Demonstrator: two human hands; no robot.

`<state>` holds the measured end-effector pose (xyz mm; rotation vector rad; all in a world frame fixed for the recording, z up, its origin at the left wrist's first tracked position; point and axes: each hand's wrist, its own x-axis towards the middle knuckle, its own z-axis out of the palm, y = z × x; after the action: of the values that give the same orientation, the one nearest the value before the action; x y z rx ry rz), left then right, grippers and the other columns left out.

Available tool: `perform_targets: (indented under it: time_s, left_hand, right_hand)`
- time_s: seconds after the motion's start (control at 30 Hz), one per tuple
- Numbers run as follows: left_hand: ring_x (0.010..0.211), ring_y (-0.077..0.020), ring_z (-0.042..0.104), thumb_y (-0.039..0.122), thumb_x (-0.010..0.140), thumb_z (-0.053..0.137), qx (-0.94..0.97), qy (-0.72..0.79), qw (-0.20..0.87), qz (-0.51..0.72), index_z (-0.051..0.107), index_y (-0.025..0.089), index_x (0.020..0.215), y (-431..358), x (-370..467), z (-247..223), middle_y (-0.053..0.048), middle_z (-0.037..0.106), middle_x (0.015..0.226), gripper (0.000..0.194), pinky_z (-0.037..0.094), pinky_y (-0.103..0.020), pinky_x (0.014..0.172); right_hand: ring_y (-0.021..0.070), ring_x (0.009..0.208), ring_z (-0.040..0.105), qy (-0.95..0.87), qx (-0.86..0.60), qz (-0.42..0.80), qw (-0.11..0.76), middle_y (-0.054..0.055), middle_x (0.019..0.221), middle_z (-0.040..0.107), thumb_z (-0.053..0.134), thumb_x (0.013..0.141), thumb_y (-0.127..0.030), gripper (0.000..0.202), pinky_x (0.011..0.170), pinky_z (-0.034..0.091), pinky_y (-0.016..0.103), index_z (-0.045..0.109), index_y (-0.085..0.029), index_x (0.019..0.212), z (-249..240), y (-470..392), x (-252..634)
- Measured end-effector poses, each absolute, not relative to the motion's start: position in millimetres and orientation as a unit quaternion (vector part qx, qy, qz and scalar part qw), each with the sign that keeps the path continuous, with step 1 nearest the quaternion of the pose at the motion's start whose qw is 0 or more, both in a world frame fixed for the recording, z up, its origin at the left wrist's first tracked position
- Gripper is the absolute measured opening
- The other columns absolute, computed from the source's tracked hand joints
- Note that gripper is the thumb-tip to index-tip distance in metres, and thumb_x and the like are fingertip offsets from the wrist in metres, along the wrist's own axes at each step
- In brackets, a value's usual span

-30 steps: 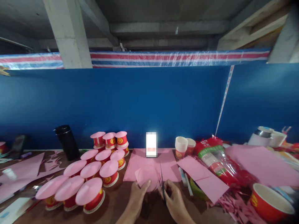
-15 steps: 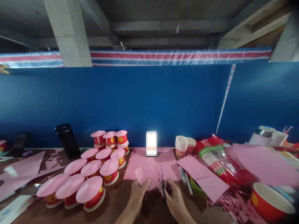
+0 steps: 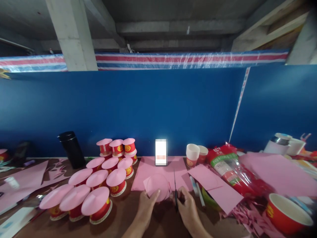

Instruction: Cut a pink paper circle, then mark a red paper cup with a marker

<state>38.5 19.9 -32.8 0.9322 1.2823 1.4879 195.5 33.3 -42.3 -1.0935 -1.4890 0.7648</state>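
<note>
Thumb on top, my left hand (image 3: 148, 203) pinches a round piece of pink paper (image 3: 157, 186) above the table's front part. A strip of partly cut paper curls at the disc's right edge. My right hand (image 3: 184, 201) is closed on black-handled scissors (image 3: 176, 195), whose blades point away from me, just right of the disc. Beneath and behind lie larger pink sheets (image 3: 148, 167). A bright phone-like screen (image 3: 161, 152), pixelated, stands upright at their far side.
Several red cups with pink cone tops (image 3: 95, 205) stand at the left, near a black bottle (image 3: 71, 150). To the right are paper cups (image 3: 192, 152), a red plastic bag (image 3: 230, 168), pink scraps (image 3: 252, 218) and a large red cup (image 3: 287, 215). A blue partition (image 3: 158, 109) rises behind.
My right hand and the scissors have moved slightly right, away from the disc. My left hand and the pink disc have hardly moved.
</note>
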Motion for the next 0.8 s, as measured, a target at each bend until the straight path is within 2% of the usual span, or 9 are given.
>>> perform_targets:
  time_s: [0.27, 0.4, 0.5, 0.63, 0.8]
  left_hand:
    - [0.074, -0.0223, 0.063, 0.039, 0.062, 0.069, 0.385, 0.511, 0.477, 0.603, 0.065, 0.005, 0.088, 20.6, 39.0, -34.9, -0.013, 0.069, 0.080, 0.042, 0.049, -0.029, 0.066]
    - [0.066, -0.0197, 0.062, 0.040, 0.063, 0.067, 0.379, 0.515, 0.483, 0.598, 0.064, 0.006, 0.088, 16.8, 40.5, -29.8, -0.011, 0.068, 0.075, 0.042, 0.048, -0.027, 0.059]
    - [0.058, -0.0165, 0.059, 0.041, 0.065, 0.065, 0.389, 0.519, 0.487, 0.586, 0.064, 0.007, 0.085, 14.9, 41.4, -27.9, -0.008, 0.067, 0.069, 0.040, 0.046, -0.025, 0.052]
    - [0.055, -0.0154, 0.059, 0.042, 0.063, 0.066, 0.379, 0.539, 0.473, 0.584, 0.063, 0.007, 0.081, 16.3, 42.0, -30.0, -0.008, 0.066, 0.068, 0.039, 0.046, -0.024, 0.050]
    - [0.052, -0.0158, 0.059, 0.042, 0.060, 0.069, 0.363, 0.542, 0.480, 0.586, 0.064, 0.008, 0.079, 18.4, 42.4, -29.9, -0.007, 0.066, 0.066, 0.040, 0.046, -0.025, 0.049]
  right_hand:
    - [0.0132, 0.057, 0.046, -0.648, -0.452, 0.304, 0.531, -0.001, 0.060, 0.048, 0.054, 0.073, -0.022, 0.010, 0.055, 0.038, 0.022, 0.046, -0.019, 0.067, -40.0, 34.2, 199.9]
    - [0.0122, 0.052, 0.044, -0.627, -0.467, 0.310, 0.541, -0.004, 0.058, 0.045, 0.055, 0.075, -0.027, 0.017, 0.051, 0.036, 0.021, 0.040, -0.020, 0.068, -39.4, 30.7, 200.1]
    - [0.0114, 0.050, 0.041, -0.635, -0.475, 0.308, 0.526, -0.005, 0.055, 0.042, 0.054, 0.074, -0.025, 0.020, 0.049, 0.034, 0.021, 0.037, -0.021, 0.065, -39.7, 29.2, 201.5]
    - [0.0112, 0.052, 0.040, -0.657, -0.464, 0.295, 0.516, -0.005, 0.054, 0.041, 0.052, 0.071, -0.019, 0.017, 0.050, 0.033, 0.021, 0.039, -0.020, 0.060, -40.2, 30.8, 203.7]
    - [0.0127, 0.054, 0.042, -0.661, -0.455, 0.293, 0.521, -0.002, 0.057, 0.045, 0.051, 0.075, -0.024, 0.016, 0.052, 0.034, 0.022, 0.043, -0.019, 0.063, -42.2, 33.3, 204.8]
